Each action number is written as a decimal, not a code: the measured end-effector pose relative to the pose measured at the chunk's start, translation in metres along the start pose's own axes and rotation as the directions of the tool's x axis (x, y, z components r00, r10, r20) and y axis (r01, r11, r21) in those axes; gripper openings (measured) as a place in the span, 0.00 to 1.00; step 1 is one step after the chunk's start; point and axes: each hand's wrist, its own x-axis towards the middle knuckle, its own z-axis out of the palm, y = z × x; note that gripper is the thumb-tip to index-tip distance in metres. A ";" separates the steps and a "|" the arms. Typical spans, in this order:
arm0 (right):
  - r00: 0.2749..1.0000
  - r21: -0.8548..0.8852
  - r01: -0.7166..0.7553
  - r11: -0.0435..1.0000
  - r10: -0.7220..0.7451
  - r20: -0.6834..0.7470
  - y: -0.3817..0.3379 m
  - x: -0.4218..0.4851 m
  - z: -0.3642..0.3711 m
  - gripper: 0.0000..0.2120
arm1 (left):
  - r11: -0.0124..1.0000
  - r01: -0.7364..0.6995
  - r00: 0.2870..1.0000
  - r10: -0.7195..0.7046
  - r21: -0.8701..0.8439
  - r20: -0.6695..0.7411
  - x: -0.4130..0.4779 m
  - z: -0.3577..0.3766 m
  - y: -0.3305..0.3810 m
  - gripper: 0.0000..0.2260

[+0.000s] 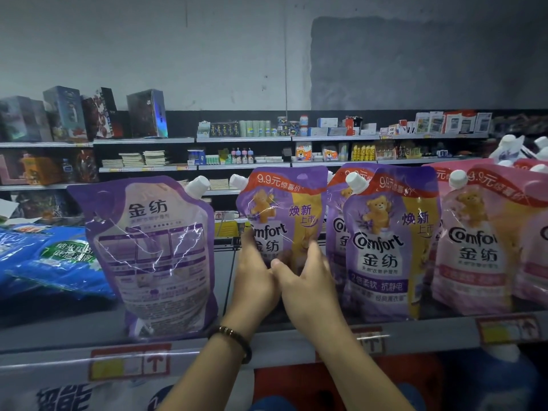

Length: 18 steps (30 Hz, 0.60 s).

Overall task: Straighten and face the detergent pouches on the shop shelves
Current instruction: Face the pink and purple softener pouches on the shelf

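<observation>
Along the near shelf (281,342), left to right: flat bags (53,259) lie on their sides at the left end. Just right of them a backward pouch (154,256) stands at the near edge, above a price tag (130,361) on the rail. Next comes the middle pouch (281,215), upright and set farther back. The left grip (255,271) holds its lower left edge, the right grip (308,280) its lower front, and the two are touching. Right again, a front-facing pouch (382,247) stands near, with another pouch (338,209) tucked behind its left side. The right-end pouch (474,247) stands just beside it. Far behind them, the far shelves (243,139) carry small goods, with boxes (103,114) on top at the left.
</observation>
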 end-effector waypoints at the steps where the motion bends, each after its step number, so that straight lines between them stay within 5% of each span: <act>1: 1.000 -0.012 0.004 1.000 -0.004 0.006 0.000 -0.001 -0.002 0.31 | 1.000 0.007 1.000 -0.007 0.011 0.003 0.001 -0.001 -0.001 0.32; 3: 1.000 -0.028 0.006 1.000 -0.006 0.006 -0.001 -0.005 -0.005 0.33 | 0.992 0.002 1.000 -0.003 0.130 0.008 0.000 -0.004 -0.002 0.28; 5: 0.999 -0.019 0.028 0.999 -0.028 -0.022 -0.001 -0.008 -0.006 0.32 | 0.980 0.006 1.000 -0.004 0.198 -0.012 0.000 -0.008 -0.006 0.35; 11: 0.985 0.133 0.153 0.979 -0.142 -0.094 -0.001 -0.011 0.000 0.16 | 0.965 -0.096 0.995 0.087 0.246 0.047 -0.021 -0.021 0.006 0.32; 18: 0.988 0.301 0.122 0.946 -0.145 0.055 -0.001 -0.010 0.017 0.09 | 0.953 -0.142 0.989 0.126 0.268 0.075 -0.041 -0.040 0.012 0.23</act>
